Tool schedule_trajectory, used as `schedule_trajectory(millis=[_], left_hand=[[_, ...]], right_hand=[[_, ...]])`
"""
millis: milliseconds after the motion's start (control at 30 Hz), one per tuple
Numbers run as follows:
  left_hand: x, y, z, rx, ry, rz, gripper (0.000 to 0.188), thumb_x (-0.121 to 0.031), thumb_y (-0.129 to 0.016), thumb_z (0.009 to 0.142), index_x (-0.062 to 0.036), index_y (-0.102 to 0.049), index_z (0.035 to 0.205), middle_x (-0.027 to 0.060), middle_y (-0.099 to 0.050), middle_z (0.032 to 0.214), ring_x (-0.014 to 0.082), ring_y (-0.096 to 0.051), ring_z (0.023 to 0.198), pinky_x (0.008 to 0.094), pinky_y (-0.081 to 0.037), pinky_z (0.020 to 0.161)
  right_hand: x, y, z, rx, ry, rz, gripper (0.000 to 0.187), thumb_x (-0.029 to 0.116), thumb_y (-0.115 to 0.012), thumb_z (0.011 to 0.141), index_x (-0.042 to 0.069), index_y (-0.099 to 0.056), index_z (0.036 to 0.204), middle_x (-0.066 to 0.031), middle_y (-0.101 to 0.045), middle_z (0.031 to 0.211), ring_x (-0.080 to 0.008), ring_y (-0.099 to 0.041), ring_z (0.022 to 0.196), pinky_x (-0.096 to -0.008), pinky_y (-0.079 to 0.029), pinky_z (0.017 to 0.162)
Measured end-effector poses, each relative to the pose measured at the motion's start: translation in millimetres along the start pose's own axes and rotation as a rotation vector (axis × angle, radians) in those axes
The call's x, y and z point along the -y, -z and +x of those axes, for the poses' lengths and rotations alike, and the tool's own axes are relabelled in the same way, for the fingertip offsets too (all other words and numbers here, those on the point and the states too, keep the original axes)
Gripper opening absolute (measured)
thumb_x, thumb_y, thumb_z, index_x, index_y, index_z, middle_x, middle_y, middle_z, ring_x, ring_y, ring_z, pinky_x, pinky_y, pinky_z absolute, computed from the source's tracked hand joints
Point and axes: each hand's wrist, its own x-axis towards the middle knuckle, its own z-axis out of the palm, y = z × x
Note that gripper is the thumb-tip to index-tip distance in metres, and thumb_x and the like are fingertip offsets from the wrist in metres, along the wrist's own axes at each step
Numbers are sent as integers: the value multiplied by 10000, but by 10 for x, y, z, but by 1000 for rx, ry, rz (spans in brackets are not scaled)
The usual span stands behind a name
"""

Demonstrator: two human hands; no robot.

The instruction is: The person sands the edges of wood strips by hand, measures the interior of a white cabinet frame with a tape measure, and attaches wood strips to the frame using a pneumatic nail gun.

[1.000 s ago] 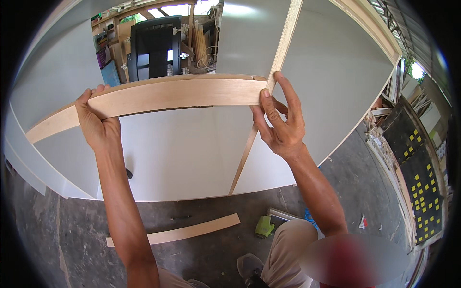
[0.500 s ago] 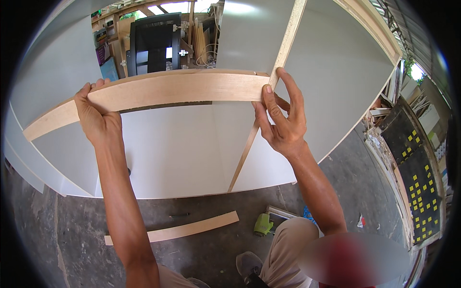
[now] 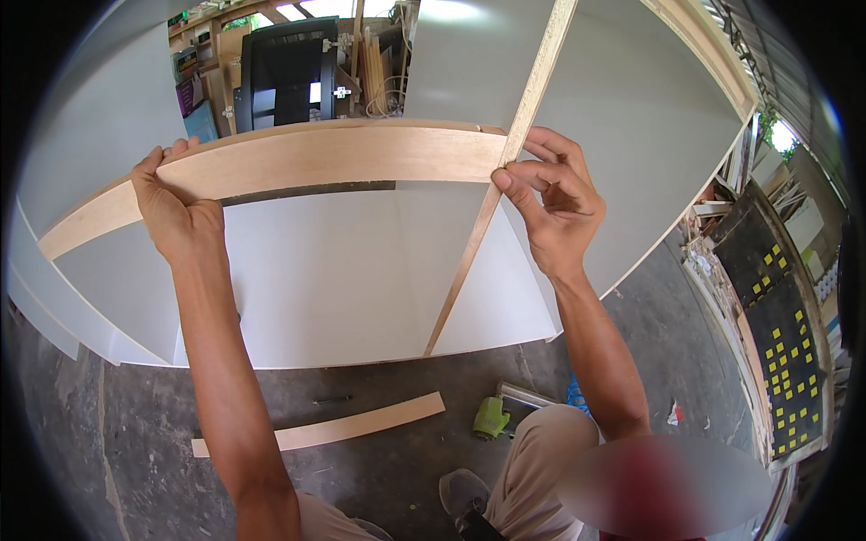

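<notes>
Wooden board (image 3: 343,155), one, pale, long: held crosswise over a grey-white cabinet (image 3: 311,279), its right end meeting a narrow divider (image 3: 465,270).

Left hand (image 3: 178,216): gripping the board toward its left end, thumb side in front, fingertips showing over the top edge.

Right hand (image 3: 564,207): just beyond the board's right end, thumb and bent fingers pinching the divider; whether a fingertip also touches the board is hard to make out.

Black panel (image 3: 284,77), with metal hinges: beyond the board.

Second wooden strip (image 3: 361,422), pale: below the board, on the concrete floor (image 3: 144,433).

Green tool (image 3: 492,417): below the board's right end, on the floor.

Dark sheet with yellow squares (image 3: 785,311): well right of the board.
</notes>
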Motion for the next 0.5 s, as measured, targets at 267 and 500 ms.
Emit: schedule_trajectory(millis=[267,500], left_hand=[[2,18,31,-3,-1,2,329,-21,-663,860,41,-470,1119,173,-573,1039,312,-620,1004,432,-556,1004],[-6,12,20,5,-9,4,320,-26,-660,863,40,-472,1114,170,-578,1034,307,-623,993,426,-560,996]], right_hand=[[59,4,37,-28,-151,55,133,-102,-788,782,-11,-734,864,-142,-610,1201,-221,-647,1083,-324,-650,846],[119,-22,61,-44,-193,53,131,-113,-779,783,-18,-730,860,-136,-610,1179,-194,-672,1014,-316,-655,848]])
